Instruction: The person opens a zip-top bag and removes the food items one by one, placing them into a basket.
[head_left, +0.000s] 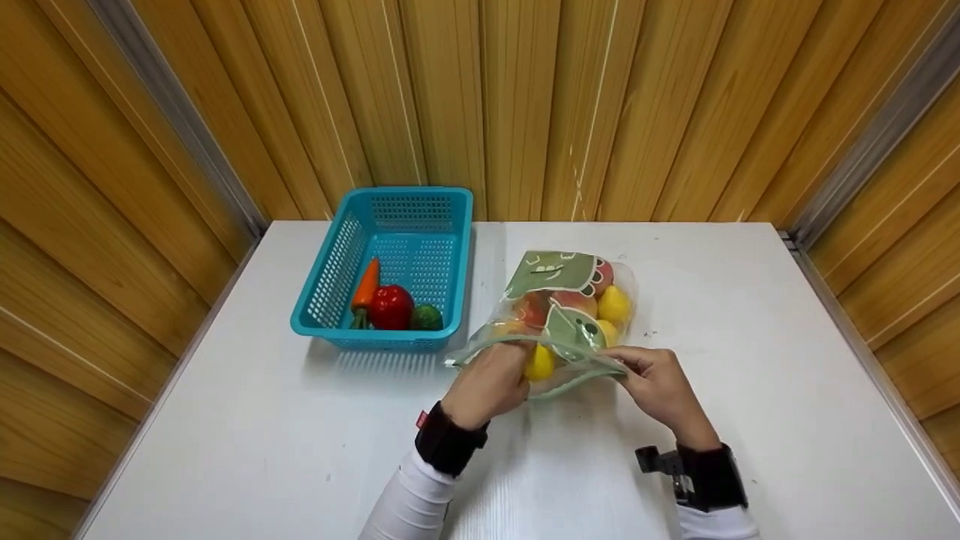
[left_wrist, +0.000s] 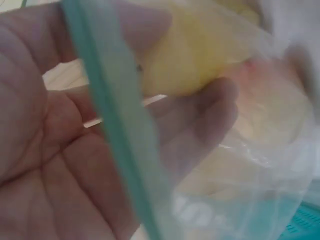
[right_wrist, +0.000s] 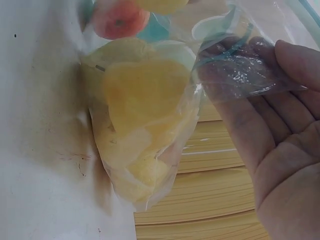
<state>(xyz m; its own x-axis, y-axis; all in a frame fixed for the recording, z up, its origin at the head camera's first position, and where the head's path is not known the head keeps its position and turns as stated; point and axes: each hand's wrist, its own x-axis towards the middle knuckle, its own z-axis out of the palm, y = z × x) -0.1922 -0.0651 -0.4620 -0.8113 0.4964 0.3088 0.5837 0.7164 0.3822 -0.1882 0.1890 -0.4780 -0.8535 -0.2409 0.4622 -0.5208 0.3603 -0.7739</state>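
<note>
A clear zip bag (head_left: 561,270) with green cartoon printing lies on the table, its green-edged mouth toward me. Inside are several yellow lemons (head_left: 614,305) and red-yellow fruits that look like peaches or apples (head_left: 576,303). My left hand (head_left: 486,382) reaches through the mouth into the bag. In the left wrist view its thumb and fingers (left_wrist: 200,112) hold a yellow lemon (left_wrist: 187,50), blurred by the plastic. At the mouth's right side my right hand (head_left: 660,382) pinches the bag's edge between thumb and fingers, as the right wrist view also shows.
Left of the bag stands a blue plastic basket (head_left: 465,247). It holds a carrot (head_left: 367,285), a red bell pepper (head_left: 391,307) and a green vegetable (head_left: 426,317). Wood-patterned panels (head_left: 517,112) rise behind and beside the white table (head_left: 300,435).
</note>
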